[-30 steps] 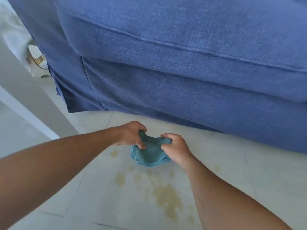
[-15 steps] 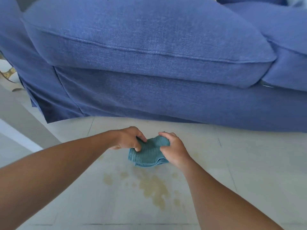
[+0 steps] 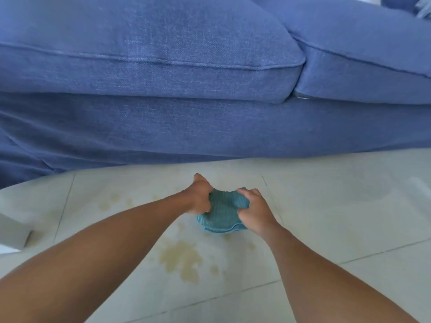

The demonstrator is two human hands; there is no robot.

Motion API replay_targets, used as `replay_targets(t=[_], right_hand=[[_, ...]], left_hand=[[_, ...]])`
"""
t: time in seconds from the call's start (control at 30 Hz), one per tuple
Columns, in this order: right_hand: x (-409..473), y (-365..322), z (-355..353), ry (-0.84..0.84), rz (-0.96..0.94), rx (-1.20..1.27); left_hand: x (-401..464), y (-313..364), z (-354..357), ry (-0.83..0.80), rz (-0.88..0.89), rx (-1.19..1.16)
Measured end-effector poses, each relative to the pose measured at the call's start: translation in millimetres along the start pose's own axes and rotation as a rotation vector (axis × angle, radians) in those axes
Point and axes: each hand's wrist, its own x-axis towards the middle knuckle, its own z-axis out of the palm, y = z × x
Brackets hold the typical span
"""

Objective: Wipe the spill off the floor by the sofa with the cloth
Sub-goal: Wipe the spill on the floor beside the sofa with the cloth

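Gripping a folded teal cloth (image 3: 220,212) from both sides, the left hand (image 3: 200,198) and the right hand (image 3: 253,209) each have their fingers closed on its upper edge. It hangs bunched between them above the pale tiled floor (image 3: 338,206), just in front of the blue sofa (image 3: 163,101). A yellowish spill (image 3: 180,258) lies on the tiles nearer the person, below the cloth, with fainter spots to the left.
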Motion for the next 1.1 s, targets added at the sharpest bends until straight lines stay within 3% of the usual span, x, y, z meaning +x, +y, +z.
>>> replay_targets(t=[0.27, 0.53, 0.7, 0.8, 0.93, 1.1], right_hand=[[-7, 42, -16, 0.042, 0.085, 0.062], [-12, 62, -14, 0.05, 0.09, 0.021], [-13, 76, -17, 0.071, 0.181, -0.047], [-17, 77, -16, 0.133, 0.27, -0.253], [-21, 72, -7, 0.255, 0.181, -0.626], [-20, 81, 14, 0.09, 0.05, -0.605]], left_hand=[[-1, 23, 19, 0.036, 0.032, -0.049], [-9, 19, 42, -0.029, 0.06, -0.107], [-3, 28, 45, -0.072, 0.102, -0.09], [0, 27, 47, -0.098, 0.133, -0.045], [-4, 10, 43, -0.066, 0.18, 0.195], [-8, -23, 32, -0.106, 0.18, 0.582]])
